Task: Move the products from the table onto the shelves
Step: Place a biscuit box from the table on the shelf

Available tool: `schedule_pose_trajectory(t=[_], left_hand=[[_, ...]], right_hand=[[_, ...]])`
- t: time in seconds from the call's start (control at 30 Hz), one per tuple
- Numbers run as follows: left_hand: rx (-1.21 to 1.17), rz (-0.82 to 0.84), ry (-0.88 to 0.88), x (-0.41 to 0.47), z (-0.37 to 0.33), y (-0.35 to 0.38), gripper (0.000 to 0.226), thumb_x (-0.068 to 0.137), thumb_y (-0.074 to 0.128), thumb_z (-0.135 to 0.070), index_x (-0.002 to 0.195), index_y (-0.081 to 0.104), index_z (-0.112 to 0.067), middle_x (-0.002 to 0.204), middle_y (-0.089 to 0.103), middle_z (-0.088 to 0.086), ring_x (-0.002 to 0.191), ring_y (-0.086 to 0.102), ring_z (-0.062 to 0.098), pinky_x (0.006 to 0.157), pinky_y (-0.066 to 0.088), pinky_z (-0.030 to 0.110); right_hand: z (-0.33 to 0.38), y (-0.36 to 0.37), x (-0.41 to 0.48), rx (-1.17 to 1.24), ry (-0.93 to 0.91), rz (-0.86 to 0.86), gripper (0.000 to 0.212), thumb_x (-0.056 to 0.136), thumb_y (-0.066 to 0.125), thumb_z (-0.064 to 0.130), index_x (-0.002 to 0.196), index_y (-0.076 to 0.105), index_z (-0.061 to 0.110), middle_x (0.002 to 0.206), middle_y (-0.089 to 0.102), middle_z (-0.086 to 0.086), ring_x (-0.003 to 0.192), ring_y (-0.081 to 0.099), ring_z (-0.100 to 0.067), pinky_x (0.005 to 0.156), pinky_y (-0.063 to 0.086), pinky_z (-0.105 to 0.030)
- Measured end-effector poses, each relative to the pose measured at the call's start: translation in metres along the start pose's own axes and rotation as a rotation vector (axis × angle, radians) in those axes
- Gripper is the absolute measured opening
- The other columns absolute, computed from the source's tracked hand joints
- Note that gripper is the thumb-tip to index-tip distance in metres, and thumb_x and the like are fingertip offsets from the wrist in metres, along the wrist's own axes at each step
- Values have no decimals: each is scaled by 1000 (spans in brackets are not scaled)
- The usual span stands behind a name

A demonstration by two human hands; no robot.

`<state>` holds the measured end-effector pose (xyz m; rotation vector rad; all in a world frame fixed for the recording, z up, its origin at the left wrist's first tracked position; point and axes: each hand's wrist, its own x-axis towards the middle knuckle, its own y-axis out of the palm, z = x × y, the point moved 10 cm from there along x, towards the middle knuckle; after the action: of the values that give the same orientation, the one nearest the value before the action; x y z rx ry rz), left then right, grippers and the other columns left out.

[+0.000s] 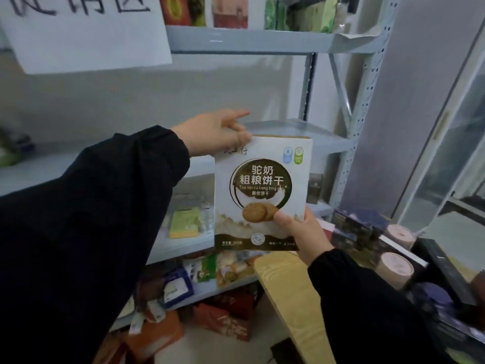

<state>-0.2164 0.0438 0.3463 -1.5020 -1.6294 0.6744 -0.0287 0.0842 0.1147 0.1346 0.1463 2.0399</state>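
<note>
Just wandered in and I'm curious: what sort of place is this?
Probably a small shop or its stockroom: grey metal shelves carry packaged goods, a handwritten paper sign hangs at the top left, and a right hand holds a biscuit box up in front of the shelves.

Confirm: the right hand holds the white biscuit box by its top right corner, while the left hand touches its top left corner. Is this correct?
Not quite. In the head view the right hand holds the white biscuit box by its bottom right corner, not the top; the left hand touches its top left corner.
</note>
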Motion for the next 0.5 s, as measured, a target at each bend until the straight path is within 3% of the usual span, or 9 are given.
schedule_pose_trajectory(t=[0.1, 0.2, 0.37, 0.5], left_hand=[[-124, -146, -106, -34, 49, -40, 57, 99, 52, -52, 153, 36, -38, 128, 60, -11, 113, 61, 12, 87, 58, 35], [-182, -258, -247, -67, 109, -77, 50, 102, 41, -54, 146, 48, -32, 131, 62, -3, 112, 62, 16, 89, 59, 43], [-138, -332, -428, -135, 204, -118, 43, 103, 32, -55, 129, 57, -31, 112, 70, -4, 98, 66, 17, 86, 58, 42], [69, -274, -580, -192, 282, -139, 41, 104, 34, -53, 119, 60, -25, 108, 68, -1, 94, 63, 17, 89, 51, 37]], right_hand=[[-1, 50, 9, 30, -3, 56, 84, 69, 92, 48, 140, 54, 24, 127, 72, -4, 116, 69, -29, 104, 51, -55], [1, 95, 18, 19, -17, 76, 92, 61, 93, 52, 138, 54, 22, 124, 73, 0, 114, 70, -22, 101, 54, -49], [-4, 170, 38, 45, 10, 136, 61, 79, 85, 31, 132, 57, 25, 119, 75, 2, 108, 71, -16, 84, 57, -33], [-14, 237, 56, 70, 27, 149, 68, 70, 84, 34, 132, 59, 25, 116, 76, 2, 111, 70, -19, 97, 56, -45]])
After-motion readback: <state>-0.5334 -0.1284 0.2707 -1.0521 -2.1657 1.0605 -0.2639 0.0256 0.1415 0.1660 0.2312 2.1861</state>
